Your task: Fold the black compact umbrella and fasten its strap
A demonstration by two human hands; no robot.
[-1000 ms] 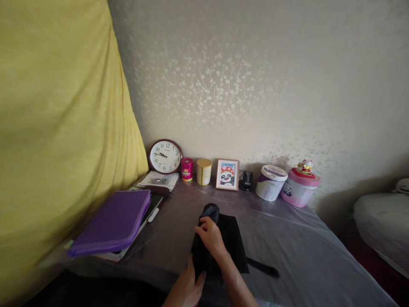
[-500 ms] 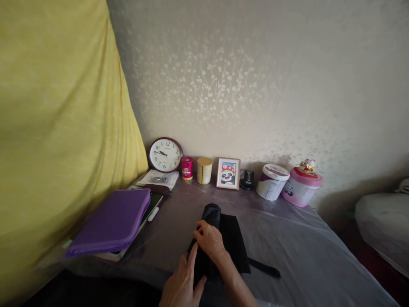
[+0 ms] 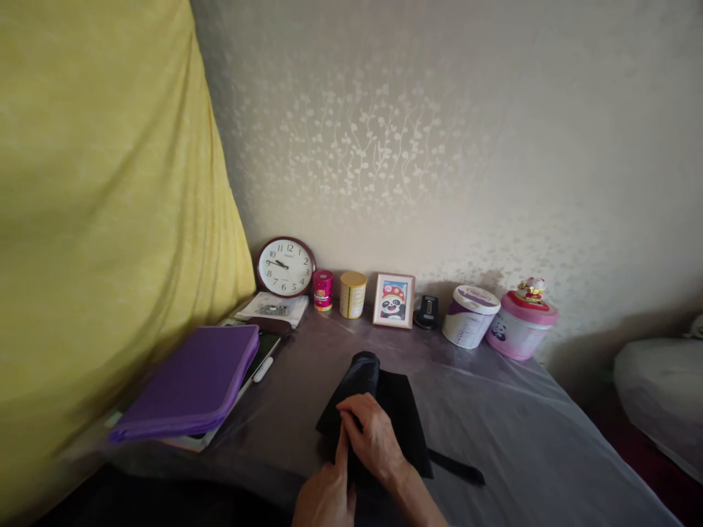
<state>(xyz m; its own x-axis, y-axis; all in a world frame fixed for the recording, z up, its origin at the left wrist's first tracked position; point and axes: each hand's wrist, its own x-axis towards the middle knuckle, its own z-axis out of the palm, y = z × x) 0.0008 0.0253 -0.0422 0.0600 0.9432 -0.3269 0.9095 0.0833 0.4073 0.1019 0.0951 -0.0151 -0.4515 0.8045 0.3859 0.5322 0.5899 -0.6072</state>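
A black cloth piece [image 3: 403, 413] lies before me on the table, with a thick, shiny dark roll or fold [image 3: 359, 373] along its left part and a narrow black strap [image 3: 455, 467] trailing right. I cannot tell what kind of article it is. My right hand [image 3: 373, 439] rests over the fold, its fingers bent and pressed on the fabric. Close below, my left hand [image 3: 326, 494] points forward with its index finger straight, the tip meeting the right fingertips at the cloth. Its other fingers are mostly hidden, and both hands cover the near part of the cloth.
A purple zip folder [image 3: 190, 380] lies on books at left, beside a white pen-like object [image 3: 263, 369]. Along the wall stand a clock [image 3: 285, 267], a pink can [image 3: 323, 290], a yellow can [image 3: 352, 295], a picture frame [image 3: 393, 301], a black device [image 3: 427, 312] and two tubs [image 3: 471, 316].
Both hands have moved slightly nearer to me, down along the fold, uncovering more of the cloth's left side. The left index finger and thumb have come closer together.
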